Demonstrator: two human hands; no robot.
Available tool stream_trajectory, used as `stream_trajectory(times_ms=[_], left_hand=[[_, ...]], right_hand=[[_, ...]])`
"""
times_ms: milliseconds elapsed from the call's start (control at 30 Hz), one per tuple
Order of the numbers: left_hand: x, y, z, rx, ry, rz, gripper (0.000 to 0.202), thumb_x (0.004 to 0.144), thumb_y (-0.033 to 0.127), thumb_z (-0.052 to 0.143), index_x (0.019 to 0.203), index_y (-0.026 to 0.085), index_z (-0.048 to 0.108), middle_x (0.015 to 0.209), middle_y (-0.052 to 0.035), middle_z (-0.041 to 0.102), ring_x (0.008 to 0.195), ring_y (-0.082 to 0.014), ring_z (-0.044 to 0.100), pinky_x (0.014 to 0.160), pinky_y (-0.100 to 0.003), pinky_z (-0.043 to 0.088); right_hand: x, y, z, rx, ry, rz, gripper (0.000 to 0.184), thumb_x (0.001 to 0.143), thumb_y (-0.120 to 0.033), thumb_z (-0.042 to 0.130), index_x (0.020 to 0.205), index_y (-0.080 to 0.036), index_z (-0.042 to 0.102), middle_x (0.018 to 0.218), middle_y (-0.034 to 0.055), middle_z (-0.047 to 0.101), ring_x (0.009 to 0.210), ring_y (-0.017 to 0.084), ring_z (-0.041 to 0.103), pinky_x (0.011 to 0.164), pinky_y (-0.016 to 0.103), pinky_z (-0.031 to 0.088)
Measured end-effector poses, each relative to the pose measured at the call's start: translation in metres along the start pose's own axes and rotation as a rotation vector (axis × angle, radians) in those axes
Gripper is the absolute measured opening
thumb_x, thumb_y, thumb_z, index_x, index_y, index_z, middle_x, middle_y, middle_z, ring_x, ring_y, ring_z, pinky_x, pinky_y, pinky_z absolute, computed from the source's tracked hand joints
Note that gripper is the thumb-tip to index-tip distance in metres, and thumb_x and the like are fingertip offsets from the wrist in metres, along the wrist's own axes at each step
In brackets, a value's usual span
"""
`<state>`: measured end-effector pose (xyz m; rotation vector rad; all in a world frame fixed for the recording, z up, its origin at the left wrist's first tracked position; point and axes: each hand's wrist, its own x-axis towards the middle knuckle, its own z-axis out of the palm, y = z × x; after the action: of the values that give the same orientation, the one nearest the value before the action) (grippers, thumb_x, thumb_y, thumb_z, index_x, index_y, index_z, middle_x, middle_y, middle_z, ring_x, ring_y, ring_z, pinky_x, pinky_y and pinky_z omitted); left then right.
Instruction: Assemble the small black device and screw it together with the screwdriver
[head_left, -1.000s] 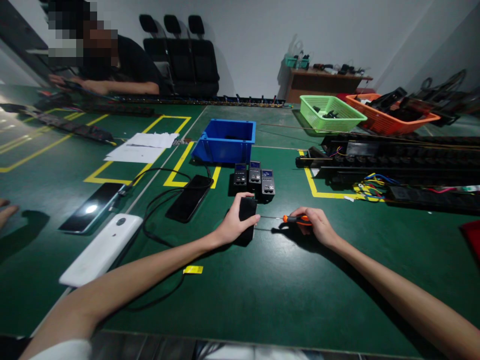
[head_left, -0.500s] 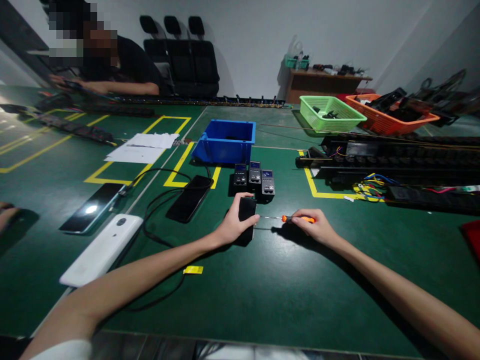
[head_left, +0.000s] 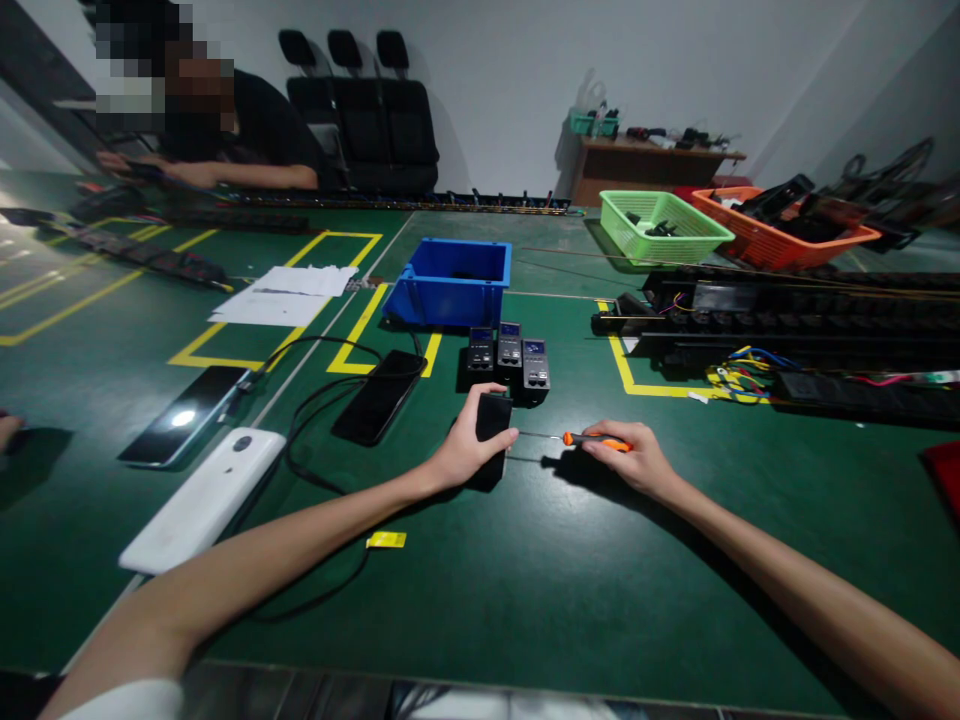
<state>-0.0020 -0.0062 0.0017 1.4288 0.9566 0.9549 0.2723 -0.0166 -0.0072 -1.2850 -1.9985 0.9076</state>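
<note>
My left hand (head_left: 466,445) is closed around a small black box (head_left: 492,420), holding it on the green table with the thumb across its right side. In my right hand (head_left: 636,455) is a screwdriver (head_left: 598,440) with an orange and black handle. Its thin shaft points left, and the tip reaches the box's right side close to my left thumb; whether it sits in a screw is too small to tell. Just beyond the box stand three small black modules (head_left: 509,345) with little screens and ports.
A blue bin (head_left: 457,300) stands behind the modules. Phones (head_left: 381,398), a white device (head_left: 204,500) and a black cable lie left. Black rail assemblies (head_left: 787,320) with wires lie right, before green (head_left: 664,245) and orange baskets (head_left: 787,240). A person (head_left: 262,130) sits across the table.
The fingers of my right hand have shifted slightly on the screwdriver handle, which is tilted a little differently. My left hand and the box stay in place. Another hand at the left edge has drawn back.
</note>
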Motion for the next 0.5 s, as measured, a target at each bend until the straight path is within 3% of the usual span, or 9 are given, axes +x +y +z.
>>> stream_trajectory(times_ms=[233, 500], left_hand=[[-0.0004, -0.0001, 0.0003, 0.005, -0.022, -0.004, 0.055, 0.081, 0.030, 0.064, 0.126, 0.023, 0.033, 0.084, 0.0005, 0.056, 0.071, -0.0150, 0.063, 0.069, -0.032, 0.053], [-0.0011, -0.0007, 0.0012, 0.015, -0.020, -0.008, 0.055, 0.080, 0.031, 0.065, 0.126, 0.023, 0.035, 0.084, 0.0004, 0.057, 0.071, -0.0154, 0.064, 0.069, -0.032, 0.053]], right_hand=[[0.0014, -0.0018, 0.0016, 0.078, 0.004, 0.082, 0.037, 0.086, -0.049, 0.056, 0.080, -0.014, 0.068, 0.056, -0.0015, 0.052, 0.050, 0.011, 0.044, 0.050, 0.023, 0.032], [0.0034, 0.0026, 0.0024, 0.337, -0.010, 0.170, 0.063, 0.090, -0.063, 0.035, 0.084, -0.011, 0.069, 0.050, -0.0008, 0.050, 0.043, 0.011, 0.045, 0.044, 0.023, 0.034]])
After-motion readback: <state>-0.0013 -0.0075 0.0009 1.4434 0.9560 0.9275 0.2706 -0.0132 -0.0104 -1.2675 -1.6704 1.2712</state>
